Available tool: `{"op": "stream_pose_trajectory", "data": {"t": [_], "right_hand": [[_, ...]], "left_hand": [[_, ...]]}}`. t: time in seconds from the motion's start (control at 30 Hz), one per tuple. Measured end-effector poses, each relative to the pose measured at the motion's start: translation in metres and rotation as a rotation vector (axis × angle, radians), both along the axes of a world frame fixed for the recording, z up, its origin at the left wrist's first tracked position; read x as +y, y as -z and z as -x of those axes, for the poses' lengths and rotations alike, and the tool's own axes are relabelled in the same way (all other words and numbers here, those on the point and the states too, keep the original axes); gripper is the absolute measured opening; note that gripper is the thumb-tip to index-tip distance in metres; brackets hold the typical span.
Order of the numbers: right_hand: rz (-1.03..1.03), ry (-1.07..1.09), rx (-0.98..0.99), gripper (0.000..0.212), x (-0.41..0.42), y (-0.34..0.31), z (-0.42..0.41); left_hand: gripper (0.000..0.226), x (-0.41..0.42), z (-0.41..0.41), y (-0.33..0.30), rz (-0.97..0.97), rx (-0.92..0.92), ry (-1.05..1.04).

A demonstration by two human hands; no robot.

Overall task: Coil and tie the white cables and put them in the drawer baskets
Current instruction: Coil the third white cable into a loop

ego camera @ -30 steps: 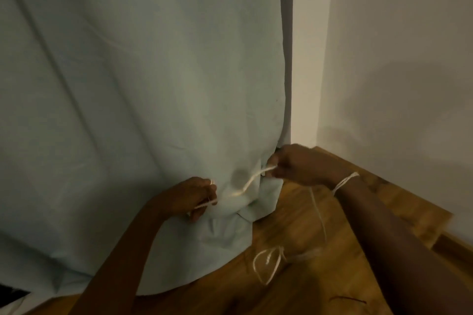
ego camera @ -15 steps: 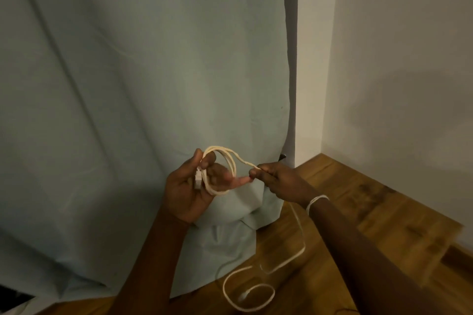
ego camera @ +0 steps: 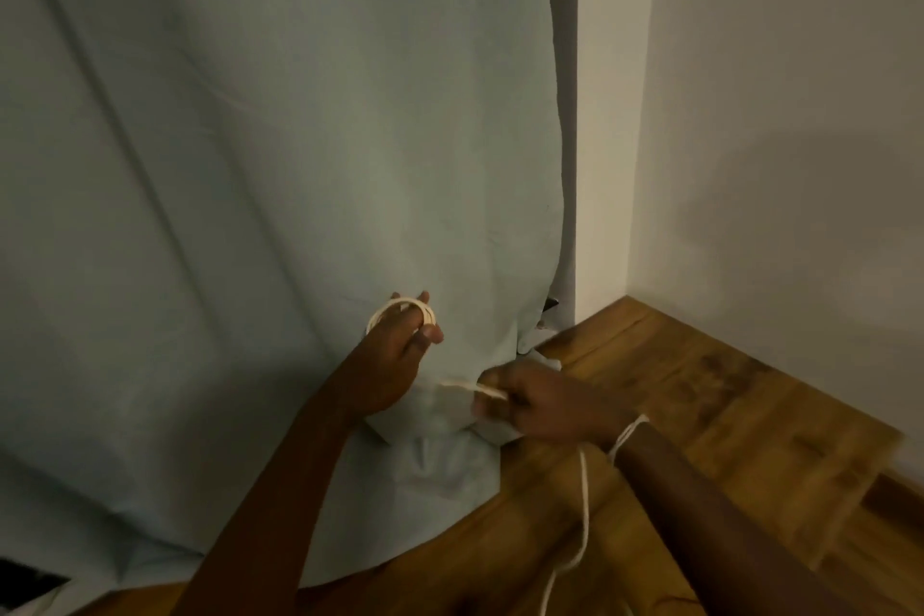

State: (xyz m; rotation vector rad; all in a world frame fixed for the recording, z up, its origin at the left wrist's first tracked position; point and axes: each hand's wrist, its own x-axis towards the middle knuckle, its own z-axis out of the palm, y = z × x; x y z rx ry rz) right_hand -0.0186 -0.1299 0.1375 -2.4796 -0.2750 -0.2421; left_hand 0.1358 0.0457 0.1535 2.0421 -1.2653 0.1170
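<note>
A thin white cable (ego camera: 583,505) runs between both my hands in front of a pale curtain. My left hand (ego camera: 395,360) is raised with its back to me and holds several small loops of the cable (ego camera: 400,304) around its fingers. My right hand (ego camera: 540,408) sits lower and to the right, pinching a stretch of the cable between thumb and fingers. From that hand the free length hangs down toward the wooden floor and leaves the frame at the bottom. No drawer or basket is in view.
A pale blue-grey curtain (ego camera: 280,165) hangs across the left and centre, its hem bunched on the wooden floor (ego camera: 700,415). A white wall (ego camera: 790,115) and corner post stand on the right. A thin white band (ego camera: 627,435) circles my right wrist.
My left hand has turned its back to me with the loops still around its fingers. My right hand dropped lower and drew out more cable; the loose coil on the floor is gone from view.
</note>
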Motion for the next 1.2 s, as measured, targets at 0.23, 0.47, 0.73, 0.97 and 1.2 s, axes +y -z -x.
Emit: {"op": "stream_pose_trajectory", "data": {"t": [0.23,0.47,0.73,0.97,1.2], "right_hand": [[0.043,0.166,-0.444,0.039,-0.032,-0.051,0.001],[-0.185,0.167,-0.374,0.029,-0.025,0.003,-0.019],[-0.028,-0.057,-0.061,0.017,0.009,0.030,-0.019],[0.022,0.033,-0.238,0.026,-0.009,-0.015,0.002],[-0.119,0.159,-0.451,0.027,-0.039,-0.041,-0.002]], "left_hand": [[0.039,0.009,0.043,-0.010,-0.129,0.762,0.287],[0.038,-0.004,0.080,-0.047,0.666,1.557,0.972],[0.029,-0.032,0.053,-0.046,0.686,0.542,0.315],[0.043,-0.017,0.017,-0.005,-0.065,0.027,-0.098],[0.037,-0.015,0.046,-0.027,0.020,0.890,0.526]]}}
